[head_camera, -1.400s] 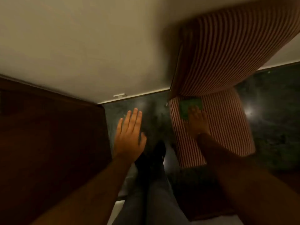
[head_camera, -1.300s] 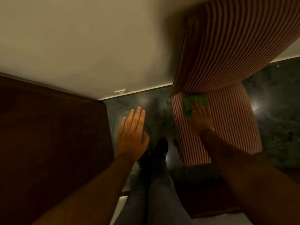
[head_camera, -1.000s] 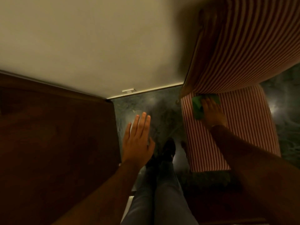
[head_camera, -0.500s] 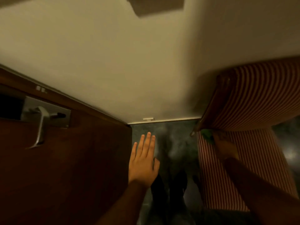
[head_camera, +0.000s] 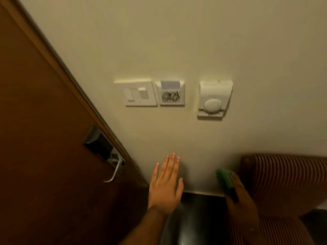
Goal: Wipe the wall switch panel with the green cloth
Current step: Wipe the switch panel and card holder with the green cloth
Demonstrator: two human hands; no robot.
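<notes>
1. Right hand (head_camera: 238,195) is holding the green cloth (head_camera: 225,178); grip is closing around its lower end, with the upper end sticking out past the fingers toward the wall.
2. Left hand (head_camera: 165,184) is hanging flat and spread, empty, fingers pointing up.
3. Wall switch panel (head_camera: 140,93) is sitting well above the grip and off to its left, long axis running sideways.
4. Left hand is lying more directly below the panel, but the cloth hand is the one needing to travel up and leftward.
5. Card holder (head_camera: 172,93) and thermostat (head_camera: 214,99) are sitting right of the panel, nearer the cloth's straight-up path.
</notes>
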